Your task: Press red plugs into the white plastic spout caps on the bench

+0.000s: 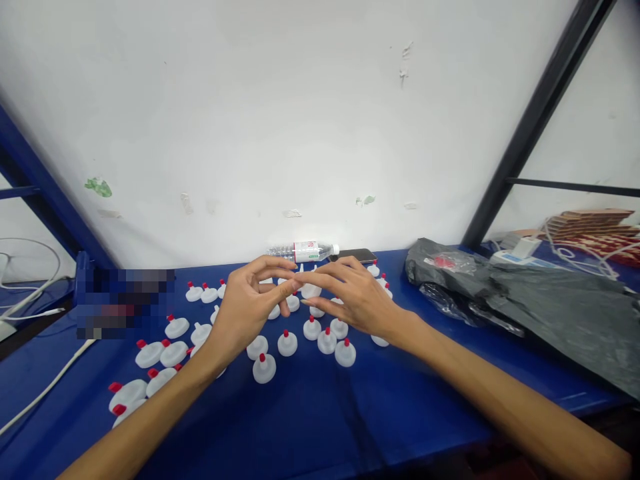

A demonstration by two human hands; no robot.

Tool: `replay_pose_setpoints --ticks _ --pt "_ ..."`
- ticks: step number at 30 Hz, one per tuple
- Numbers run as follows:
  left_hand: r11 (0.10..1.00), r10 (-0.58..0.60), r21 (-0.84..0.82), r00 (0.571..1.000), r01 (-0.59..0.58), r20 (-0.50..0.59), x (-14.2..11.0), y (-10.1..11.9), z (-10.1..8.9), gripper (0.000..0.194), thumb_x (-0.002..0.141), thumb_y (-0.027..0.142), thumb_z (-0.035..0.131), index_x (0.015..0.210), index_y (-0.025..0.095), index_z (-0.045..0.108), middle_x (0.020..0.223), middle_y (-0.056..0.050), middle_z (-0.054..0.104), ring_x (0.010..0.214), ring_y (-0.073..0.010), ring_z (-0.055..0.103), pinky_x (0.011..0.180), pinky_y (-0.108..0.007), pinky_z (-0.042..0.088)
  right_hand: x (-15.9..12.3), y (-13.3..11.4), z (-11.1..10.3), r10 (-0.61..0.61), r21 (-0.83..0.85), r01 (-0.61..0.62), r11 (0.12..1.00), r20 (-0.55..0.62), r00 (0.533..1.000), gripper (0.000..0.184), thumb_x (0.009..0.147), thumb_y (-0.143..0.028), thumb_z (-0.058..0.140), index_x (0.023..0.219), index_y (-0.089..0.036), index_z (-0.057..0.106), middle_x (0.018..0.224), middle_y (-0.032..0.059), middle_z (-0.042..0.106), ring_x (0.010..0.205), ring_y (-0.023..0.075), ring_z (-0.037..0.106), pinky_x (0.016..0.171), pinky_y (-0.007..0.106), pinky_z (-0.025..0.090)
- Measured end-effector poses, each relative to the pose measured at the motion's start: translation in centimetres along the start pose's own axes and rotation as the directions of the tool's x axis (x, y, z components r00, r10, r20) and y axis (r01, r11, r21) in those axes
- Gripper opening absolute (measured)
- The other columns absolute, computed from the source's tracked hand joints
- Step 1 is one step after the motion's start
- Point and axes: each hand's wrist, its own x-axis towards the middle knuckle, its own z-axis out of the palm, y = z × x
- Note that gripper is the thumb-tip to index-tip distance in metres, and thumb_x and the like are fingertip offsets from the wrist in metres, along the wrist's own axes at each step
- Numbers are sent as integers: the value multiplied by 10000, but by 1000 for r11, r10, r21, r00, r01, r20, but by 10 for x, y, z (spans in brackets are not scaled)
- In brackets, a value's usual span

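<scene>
My left hand (257, 290) and my right hand (357, 297) meet over the middle of a blue table. The left fingers curve with a gap between thumb and index finger, and I see nothing held there. Its thumb tip touches the right index fingertip. My right fingers are stretched and spread, the thumb apart below them. Beneath and around both hands stand round white nozzle lids, many with red tips, such as one lid (264, 370) in front and another lid (345, 353) to the right. Several lids are partly hidden by my hands and left forearm.
A clear labelled bottle (306, 251) lies along the wall, beside a dark phone (363, 255). Grey plastic bags (500, 293) cover the right side of the table. At left runs a white cable (50, 387). Dark frame posts (525, 133) rise at both sides.
</scene>
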Motion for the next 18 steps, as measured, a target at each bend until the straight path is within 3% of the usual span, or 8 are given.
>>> replay_pose_setpoints --ticks 3,13,18 --pt "1000 2 -2 1000 -2 0 -2 -1 0 338 831 333 857 1116 255 694 888 23 779 470 -68 654 373 -135 373 0 0 -1 -5 -3 5 1000 19 1000 356 1078 -395 558 1379 -214 620 1040 58 756 939 193 692 898 367 484" --pt "999 -3 38 1000 3 17 -2 1 3 411 812 363 867 1154 244 671 892 -1 801 476 -99 668 399 -167 456 -2 0 0 4 22 -5 1000 33 999 375 1061 -407 591 1367 -195 632 1027 54 763 941 189 690 948 367 467" --pt "993 25 111 999 -28 26 -5 -1 7 419 890 424 770 1240 226 650 925 -34 804 506 -143 706 409 -213 485 -2 3 -1 53 18 -53 998 -6 999 338 1025 -432 649 1265 -195 674 892 11 765 810 170 680 914 347 460"
